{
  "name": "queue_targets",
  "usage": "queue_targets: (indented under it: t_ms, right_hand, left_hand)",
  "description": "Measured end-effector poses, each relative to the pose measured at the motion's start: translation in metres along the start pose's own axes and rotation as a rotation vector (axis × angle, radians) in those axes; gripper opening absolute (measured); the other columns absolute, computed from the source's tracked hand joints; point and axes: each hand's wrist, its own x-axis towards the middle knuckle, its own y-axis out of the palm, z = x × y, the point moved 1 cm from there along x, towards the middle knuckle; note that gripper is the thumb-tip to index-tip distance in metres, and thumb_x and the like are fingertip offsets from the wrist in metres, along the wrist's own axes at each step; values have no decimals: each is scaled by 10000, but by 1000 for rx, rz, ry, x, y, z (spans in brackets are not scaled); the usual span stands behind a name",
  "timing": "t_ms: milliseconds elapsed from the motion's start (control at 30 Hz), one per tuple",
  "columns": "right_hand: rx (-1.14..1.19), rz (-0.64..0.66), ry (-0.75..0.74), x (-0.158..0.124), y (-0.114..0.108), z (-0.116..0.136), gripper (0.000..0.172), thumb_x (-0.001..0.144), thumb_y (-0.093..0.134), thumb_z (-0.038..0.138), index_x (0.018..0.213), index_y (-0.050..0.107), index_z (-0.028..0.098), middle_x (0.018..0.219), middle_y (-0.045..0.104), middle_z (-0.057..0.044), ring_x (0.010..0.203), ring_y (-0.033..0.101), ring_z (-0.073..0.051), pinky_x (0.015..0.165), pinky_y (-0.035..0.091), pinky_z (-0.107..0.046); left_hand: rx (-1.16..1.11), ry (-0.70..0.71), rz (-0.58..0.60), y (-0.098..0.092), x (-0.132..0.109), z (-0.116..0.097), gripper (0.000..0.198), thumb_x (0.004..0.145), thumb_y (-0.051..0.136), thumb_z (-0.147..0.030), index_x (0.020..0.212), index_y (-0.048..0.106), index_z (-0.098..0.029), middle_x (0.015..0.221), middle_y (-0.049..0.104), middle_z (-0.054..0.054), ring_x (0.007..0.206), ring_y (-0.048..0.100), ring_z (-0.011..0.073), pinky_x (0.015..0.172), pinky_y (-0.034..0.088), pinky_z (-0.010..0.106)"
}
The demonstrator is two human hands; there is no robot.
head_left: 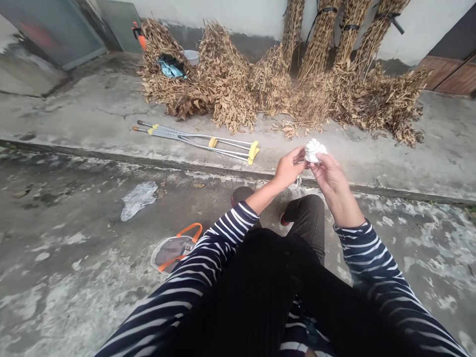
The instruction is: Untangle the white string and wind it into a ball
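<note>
Gripped between left hand (290, 168) and right hand (330, 177): white bundle (314, 150).
Crutches (212, 142) lie far left on the ledge (92, 111), bag (171, 252) near left on the ground (74, 307).

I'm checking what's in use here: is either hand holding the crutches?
No, the crutches lie on the concrete ledge, while the left hand and right hand are both at the white bundle.

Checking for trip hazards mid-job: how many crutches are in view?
2. Both lie on the raised concrete ledge: one crutch nearer the dried stalks, the other crutch nearer the ledge's edge. The stalks could hide more.
</note>
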Motion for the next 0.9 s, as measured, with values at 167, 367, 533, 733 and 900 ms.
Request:
queue_targets:
  t_ms: [167, 367, 533, 733, 900]
  right_hand:
    - [-4, -47, 34, 1, -9, -3, 223, 627, 845, 227, 811, 720, 201, 796, 733, 0, 670, 640, -112, 558, 568, -200]
    - [45, -70, 61, 1, -10, -8, 232, 629, 848, 243, 808, 708, 200, 817, 745, -7, 672, 640, -109, 523, 539, -187]
    - [72, -67, 67, -5, -4, -10, 218, 623, 842, 242, 793, 712, 198, 756, 719, 1, 636, 619, -104, 500, 532, -175]
    - [96, -31, 85, 2, -10, -8, 189, 678, 830, 255, 798, 691, 215, 827, 730, -8, 707, 659, -118, 537, 565, -170]
    - [115, 17, 110, 8, -23, -1, 216, 694, 834, 265, 848, 687, 225, 920, 751, -21, 779, 687, -129, 515, 566, -150]
  left_hand:
    - [76, -76, 46, -9, -5, -1, 253, 843, 722, -137, 1094, 726, -106, 800, 734, 27, 650, 633, 100, 673, 527, 208]
    - [99, -121, 115, -20, -5, -6, 121, 899, 679, -204, 893, 713, -88, 671, 671, 14, 538, 585, 83, 526, 436, 194]
    - [170, -89, 125, -25, -4, -1, 136, 904, 663, -208, 829, 679, -96, 696, 674, 22, 566, 608, 83, 482, 402, 170]
    - [39, -135, 147, -23, -7, 11, 134, 881, 693, -226, 847, 668, -99, 758, 690, 45, 656, 654, 115, 546, 495, 190]
    - [-107, -328, 318, -33, -22, 17, 261, 861, 730, -343, 963, 651, -117, 792, 702, 60, 658, 679, 130, 571, 527, 217]
